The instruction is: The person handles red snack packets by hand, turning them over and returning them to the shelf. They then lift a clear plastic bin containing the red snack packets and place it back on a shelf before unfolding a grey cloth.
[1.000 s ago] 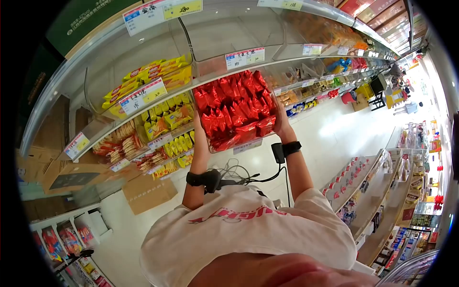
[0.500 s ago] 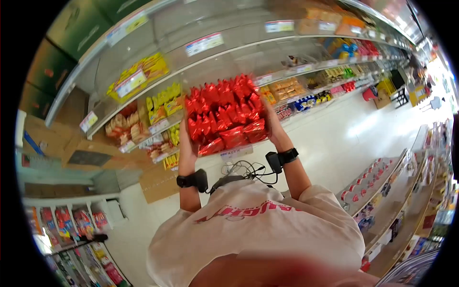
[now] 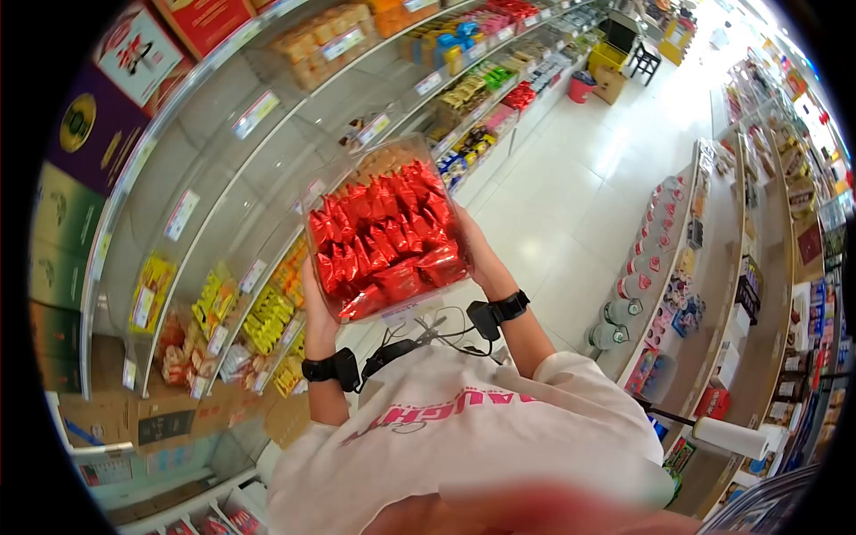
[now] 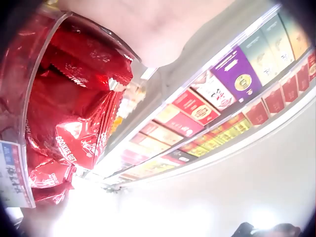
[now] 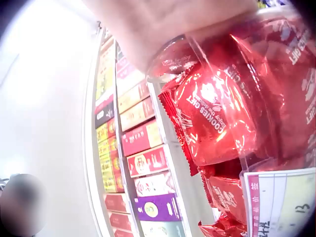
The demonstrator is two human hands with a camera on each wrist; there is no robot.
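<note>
A clear plastic bin (image 3: pixel 357 169) full of red foil packets (image 3: pixel 383 232) is held between both hands in front of the chest. The left hand (image 3: pixel 319 299) grips its left side and the right hand (image 3: pixel 477 250) its right side; the fingertips are hidden by the bin. In the left wrist view, the left hand (image 4: pixel 148 24) lies along the bin's edge beside the packets (image 4: pixel 74 108). The right wrist view has the right hand (image 5: pixel 173 24) against the bin wall, with a price tag (image 5: pixel 281 202) on the bin's front.
Tiered shelves (image 3: pixel 223 169) with snack bins run along the left, with boxes above. Cartons (image 3: pixel 169 419) stand low at the left. Another shelf unit (image 3: pixel 713 294) stands right of the tiled aisle (image 3: pixel 562 196). A pink bucket (image 3: pixel 581 86) and black stool (image 3: pixel 644 61) are farther off.
The view and body have turned toward the aisle on the right. The bin has come away from the shelf front, tilted in both hands, which keep their hold on it.
</note>
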